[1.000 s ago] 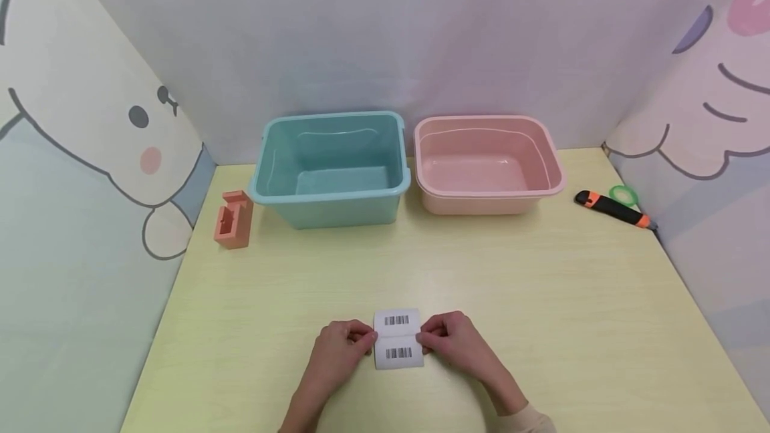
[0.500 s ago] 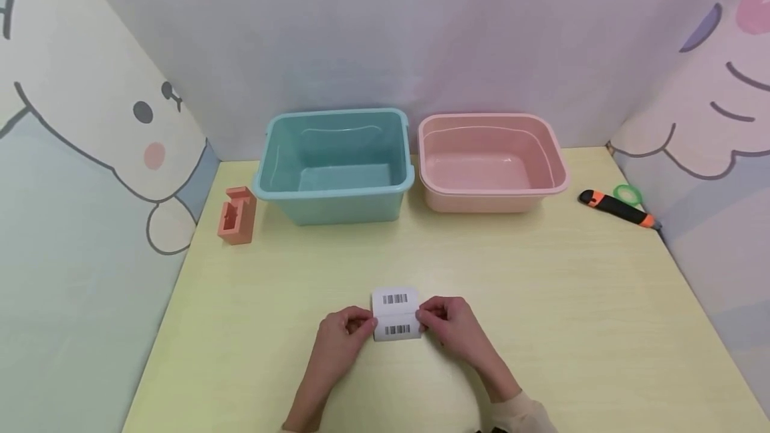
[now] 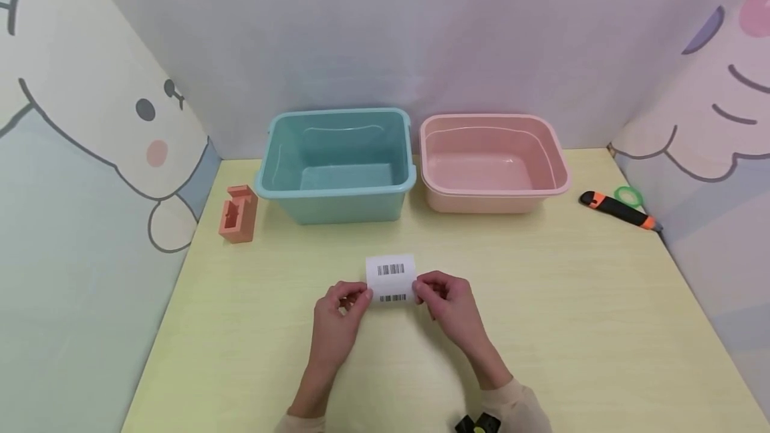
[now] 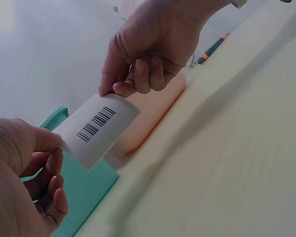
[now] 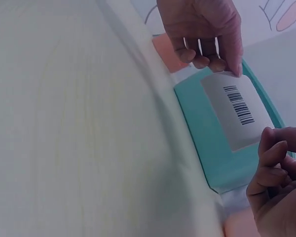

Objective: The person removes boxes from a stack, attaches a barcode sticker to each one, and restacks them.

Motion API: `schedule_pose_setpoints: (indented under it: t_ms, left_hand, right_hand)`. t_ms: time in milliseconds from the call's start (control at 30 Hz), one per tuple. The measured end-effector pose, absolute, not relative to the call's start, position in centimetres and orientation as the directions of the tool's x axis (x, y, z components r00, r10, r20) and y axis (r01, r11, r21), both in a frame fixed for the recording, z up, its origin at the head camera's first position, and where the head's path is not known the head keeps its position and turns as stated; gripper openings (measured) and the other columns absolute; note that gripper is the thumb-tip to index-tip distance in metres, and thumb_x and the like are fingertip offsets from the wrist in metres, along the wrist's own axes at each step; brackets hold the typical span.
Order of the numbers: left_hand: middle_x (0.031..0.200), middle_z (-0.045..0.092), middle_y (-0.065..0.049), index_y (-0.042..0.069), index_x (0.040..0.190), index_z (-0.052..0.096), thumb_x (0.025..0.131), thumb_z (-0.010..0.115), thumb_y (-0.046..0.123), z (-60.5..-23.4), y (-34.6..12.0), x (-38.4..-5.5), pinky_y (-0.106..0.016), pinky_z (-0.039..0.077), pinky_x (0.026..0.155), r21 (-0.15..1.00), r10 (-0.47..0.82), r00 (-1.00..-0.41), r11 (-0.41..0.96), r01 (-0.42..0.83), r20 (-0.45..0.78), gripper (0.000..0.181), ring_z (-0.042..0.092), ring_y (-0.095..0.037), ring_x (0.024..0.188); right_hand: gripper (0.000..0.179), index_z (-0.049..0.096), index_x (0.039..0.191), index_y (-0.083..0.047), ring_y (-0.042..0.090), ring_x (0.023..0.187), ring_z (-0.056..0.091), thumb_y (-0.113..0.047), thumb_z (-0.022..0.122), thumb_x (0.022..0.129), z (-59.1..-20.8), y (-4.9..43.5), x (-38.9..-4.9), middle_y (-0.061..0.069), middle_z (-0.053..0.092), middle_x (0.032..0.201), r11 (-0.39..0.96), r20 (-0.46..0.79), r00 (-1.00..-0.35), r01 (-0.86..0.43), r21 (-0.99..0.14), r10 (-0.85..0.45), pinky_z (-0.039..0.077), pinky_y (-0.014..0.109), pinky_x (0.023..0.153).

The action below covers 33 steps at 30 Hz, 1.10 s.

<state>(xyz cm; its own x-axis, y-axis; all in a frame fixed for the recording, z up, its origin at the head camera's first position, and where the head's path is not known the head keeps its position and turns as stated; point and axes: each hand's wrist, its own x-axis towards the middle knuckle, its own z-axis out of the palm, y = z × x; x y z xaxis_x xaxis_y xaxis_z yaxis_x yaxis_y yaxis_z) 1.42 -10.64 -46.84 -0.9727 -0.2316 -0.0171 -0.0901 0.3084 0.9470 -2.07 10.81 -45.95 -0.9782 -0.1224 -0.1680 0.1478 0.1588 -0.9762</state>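
Between the two hands a white barcode label sheet (image 3: pixel 391 280) is held up, printed with two black barcodes, one above the other. My left hand (image 3: pixel 338 323) pinches its left edge between thumb and forefinger. At the opposite edge my right hand (image 3: pixel 452 306) pinches it the same way. The sheet bends over at the line between the barcodes, its lower half tipping away. In the left wrist view the label (image 4: pixel 99 129) hangs above the table with one barcode showing. From the right wrist the same label (image 5: pixel 237 111) overlaps the teal bin.
A teal bin (image 3: pixel 339 209) and a pink basin (image 3: pixel 487 202) stand along the back wall. Left of them sits an orange-pink tape dispenser (image 3: pixel 239 216). On the right lie a black and orange utility knife (image 3: pixel 619 210) and a green tape ring (image 3: pixel 629 196).
Both hands have lifted the label sheet up and forward off the table, towards the bins. Its lower barcode now looks foreshortened as the sheet bends. The grip at both edges stays the same.
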Motion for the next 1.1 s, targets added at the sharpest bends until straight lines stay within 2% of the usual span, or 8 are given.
schedule_pose_setpoints:
  t_ms: [233,500,600,700,767,900,967,1100]
  left_hand:
    - [0.088,0.066,0.001,0.012,0.1,0.08,0.096,0.078,0.011,-44.7,-10.7,0.5,-0.031,0.048,0.079,0.963,-0.244,-0.967,0.27,0.005,0.074,0.004,0.056,-0.02,0.089]
    - [0.09,0.066,-0.002,0.011,0.1,0.08,0.097,0.078,0.012,-42.8,-10.7,0.0,-0.028,0.048,0.079,0.974,-0.237,-0.959,0.2,0.105,0.152,0.004,0.056,-0.021,0.091]
    - [0.09,0.066,-0.001,0.011,0.1,0.08,0.097,0.078,0.01,-42.3,-10.7,0.1,-0.027,0.048,0.078,0.974,-0.237,-0.959,0.195,0.112,0.157,0.004,0.056,-0.022,0.091]
    - [0.091,0.067,-0.001,0.01,0.099,0.08,0.097,0.078,0.011,-42.1,-10.6,0.1,-0.026,0.048,0.078,0.974,-0.234,-0.959,0.195,0.116,0.161,0.003,0.056,-0.022,0.092]
    - [0.091,0.068,-0.001,0.01,0.099,0.08,0.097,0.078,0.011,-42.1,-10.6,0.0,-0.027,0.048,0.079,0.974,-0.229,-0.96,0.196,0.117,0.162,0.003,0.056,-0.022,0.092]
    - [0.091,0.068,0.0,0.012,0.1,0.081,0.097,0.078,0.014,-42.4,-10.4,0.0,-0.029,0.048,0.08,0.972,-0.208,-0.965,0.2,0.12,0.162,0.004,0.055,-0.021,0.092]
    - [0.092,0.069,0.0,0.013,0.1,0.081,0.097,0.079,0.015,-42.4,-10.2,-0.1,-0.031,0.048,0.081,0.971,-0.195,-0.967,0.206,0.124,0.165,0.004,0.055,-0.021,0.093]
    - [0.092,0.069,0.002,0.014,0.101,0.081,0.097,0.078,0.016,-42.5,-9.9,0.0,-0.031,0.047,0.081,0.967,-0.17,-0.971,0.217,0.129,0.168,0.005,0.056,-0.022,0.093]
  right_hand:
    - [0.009,0.077,0.096,-0.003,0.013,0.056,0.05,-0.008,0.071,0.099,-44.3,10.3,-2.8,0.012,0.065,0.076,0.129,-0.062,-0.995,0.052,-0.99,-0.074,0.041,0.023,0.051]
    - [0.007,0.079,0.098,-0.006,0.013,0.057,0.051,-0.011,0.073,0.099,-42.4,10.1,-3.2,0.011,0.066,0.077,0.128,0.049,-0.998,-0.053,-0.99,-0.033,0.04,0.024,0.049]
    - [0.005,0.08,0.1,-0.008,0.012,0.057,0.051,-0.008,0.077,0.095,-42.2,9.8,-3.2,0.007,0.065,0.075,0.12,0.134,-0.99,-0.128,-0.985,0.047,0.039,0.022,0.05]
    - [0.011,0.08,0.101,-0.01,0.011,0.058,0.05,-0.003,0.079,0.092,-42.1,9.4,-3.2,0.002,0.064,0.074,0.155,0.262,-0.961,-0.246,-0.957,0.094,0.038,0.02,0.05]
    - [0.015,0.081,0.1,-0.01,0.011,0.058,0.049,0.001,0.081,0.089,-42.0,9.1,-3.1,0.0,0.064,0.075,0.202,0.38,-0.922,-0.359,-0.911,0.073,0.038,0.019,0.051]
    - [0.018,0.081,0.099,-0.006,0.009,0.057,0.049,0.006,0.083,0.085,-42.0,8.3,-3.1,0.0,0.065,0.08,0.288,0.573,-0.817,-0.565,-0.773,-0.067,0.041,0.017,0.051]
    - [0.02,0.081,0.1,-0.005,0.007,0.058,0.051,0.006,0.084,0.083,-42.0,8.0,-3.1,0.001,0.066,0.083,0.324,0.609,-0.783,-0.613,-0.721,-0.126,0.044,0.016,0.051]
    - [0.023,0.08,0.102,-0.003,0.006,0.062,0.053,0.005,0.087,0.081,-42.0,7.6,-2.9,0.002,0.067,0.088,0.385,0.617,-0.761,-0.64,-0.665,-0.199,0.045,0.015,0.053]
